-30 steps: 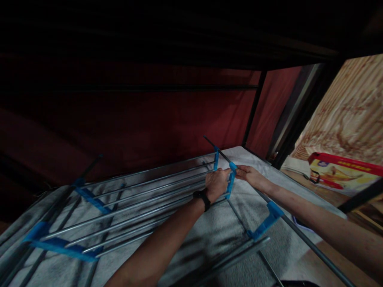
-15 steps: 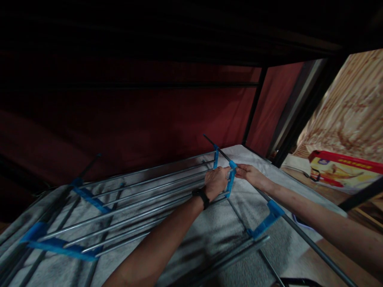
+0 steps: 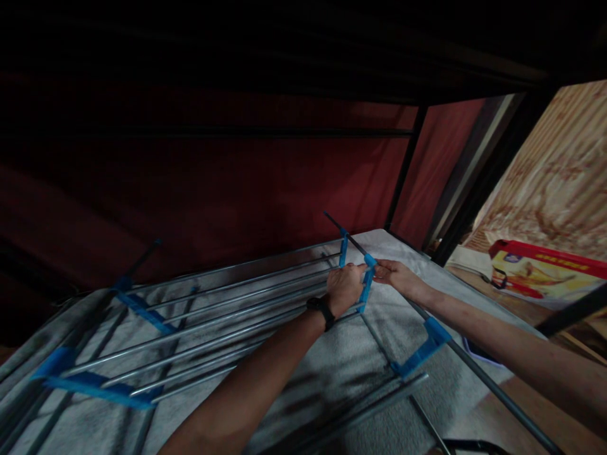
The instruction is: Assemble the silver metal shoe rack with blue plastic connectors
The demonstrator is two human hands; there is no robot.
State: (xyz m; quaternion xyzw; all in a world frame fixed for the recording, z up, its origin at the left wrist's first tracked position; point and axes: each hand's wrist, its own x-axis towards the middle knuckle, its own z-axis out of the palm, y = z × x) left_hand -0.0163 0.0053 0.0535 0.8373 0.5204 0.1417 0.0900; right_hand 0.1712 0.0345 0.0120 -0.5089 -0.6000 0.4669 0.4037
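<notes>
A rack of grey metal tubes joined by blue plastic brackets lies on a grey-white blanket. My left hand, with a dark watch at the wrist, is closed round a tube end at the left side of a blue bracket. From the right, my right hand pinches the same bracket near the long side pole. Its fingertips are partly hidden behind the bracket. Closer to me on that pole sits another blue bracket, with loose-looking tubes beside it.
Dark bed-frame bars stand at the back and right, and a dark structure hangs overhead. A red curtain closes off the far side. On the right are a red and yellow box and a patterned curtain.
Both hands stay at the same bracket with almost no movement. The view has shifted very slightly.
</notes>
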